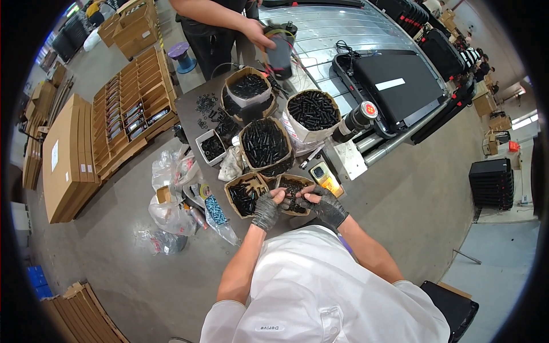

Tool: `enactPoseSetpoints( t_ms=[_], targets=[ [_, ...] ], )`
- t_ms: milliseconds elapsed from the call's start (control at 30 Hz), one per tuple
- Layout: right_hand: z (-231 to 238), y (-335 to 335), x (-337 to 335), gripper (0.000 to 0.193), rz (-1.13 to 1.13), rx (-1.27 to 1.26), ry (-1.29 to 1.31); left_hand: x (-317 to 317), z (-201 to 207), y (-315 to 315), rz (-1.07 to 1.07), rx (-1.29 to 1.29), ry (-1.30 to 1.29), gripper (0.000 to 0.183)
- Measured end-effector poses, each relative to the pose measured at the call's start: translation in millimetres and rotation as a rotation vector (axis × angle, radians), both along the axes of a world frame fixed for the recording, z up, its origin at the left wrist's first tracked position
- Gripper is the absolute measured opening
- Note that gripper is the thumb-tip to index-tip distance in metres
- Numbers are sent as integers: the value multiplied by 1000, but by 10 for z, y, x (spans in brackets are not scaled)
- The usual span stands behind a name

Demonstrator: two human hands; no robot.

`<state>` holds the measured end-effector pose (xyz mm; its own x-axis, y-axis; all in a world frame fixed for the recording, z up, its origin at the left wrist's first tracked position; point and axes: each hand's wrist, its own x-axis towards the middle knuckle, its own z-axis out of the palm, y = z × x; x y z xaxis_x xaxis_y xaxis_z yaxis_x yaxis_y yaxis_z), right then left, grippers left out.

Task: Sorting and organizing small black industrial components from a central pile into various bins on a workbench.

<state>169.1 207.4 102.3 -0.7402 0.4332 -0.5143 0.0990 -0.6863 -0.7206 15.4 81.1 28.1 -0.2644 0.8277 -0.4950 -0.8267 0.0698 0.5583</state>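
Observation:
My left hand [267, 209], in a dark fingerless glove, has thumb and fingertips pinched together over a small cardboard box of tiny black parts [293, 186]. Facing it, my right hand [323, 204], gloved the same way, pinches at the box's right side. Whatever lies between the fingers is too small to make out. Left of that box stands a cardboard box [243, 196] with long black pieces in it. Just behind, a larger box [265, 144] is heaped with black cylindrical pieces. A phone with a lit yellow screen [326, 178] lies by my right hand.
Further boxes of black pieces [313, 111] and a white tray [211, 147] crowd the table. A black cylindrical tool [355, 122] stands at right. Across the table, a person's hand [258, 34] holds a dark object with wires. Plastic bags [171, 214] hang at left.

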Motion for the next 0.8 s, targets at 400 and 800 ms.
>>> enactPoseSetpoints(
  t_ms=[400, 800],
  targets=[
    [-280, 47, 23, 16, 17, 331, -117, 41, 77, 56, 32, -13, 238, 26],
    [-254, -99, -112, 14, -258, -24, -57, 72, 192, 94, 43, -77, 475, 25]
  ],
)
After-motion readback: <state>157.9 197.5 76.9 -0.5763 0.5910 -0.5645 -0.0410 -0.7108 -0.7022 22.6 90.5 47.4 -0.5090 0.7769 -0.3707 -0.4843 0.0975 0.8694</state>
